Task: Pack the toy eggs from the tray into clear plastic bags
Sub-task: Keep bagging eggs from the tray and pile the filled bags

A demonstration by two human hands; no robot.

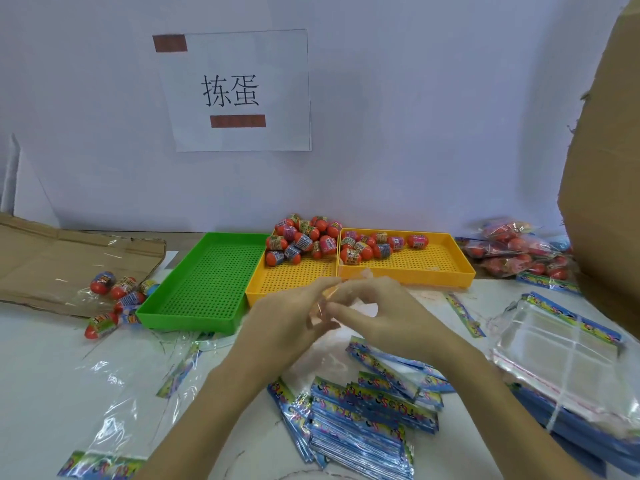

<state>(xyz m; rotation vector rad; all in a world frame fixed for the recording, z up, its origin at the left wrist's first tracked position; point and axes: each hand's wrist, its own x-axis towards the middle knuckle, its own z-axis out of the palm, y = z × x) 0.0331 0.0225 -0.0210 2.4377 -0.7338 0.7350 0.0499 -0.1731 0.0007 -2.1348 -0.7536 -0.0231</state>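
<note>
Orange toy eggs (pixel 304 239) with printed wraps are heaped at the back of a yellow perforated tray (pixel 294 280), and more eggs (pixel 375 245) lie in a second yellow tray (pixel 446 271) to its right. In front of the trays, my left hand (pixel 294 317) and my right hand (pixel 377 310) meet over the table. Both pinch a thin clear plastic bag (pixel 329 299) between their fingertips. The bag is nearly transparent and its lower part hangs between my hands.
A green tray (pixel 207 282) stands left of the yellow ones. Packed eggs (pixel 117 296) lie at the left, filled bags (pixel 519 251) at the back right. Blue header cards (pixel 363 417) and a stack of clear bags (pixel 561 355) cover the near table. A cardboard box (pixel 609 168) rises on the right.
</note>
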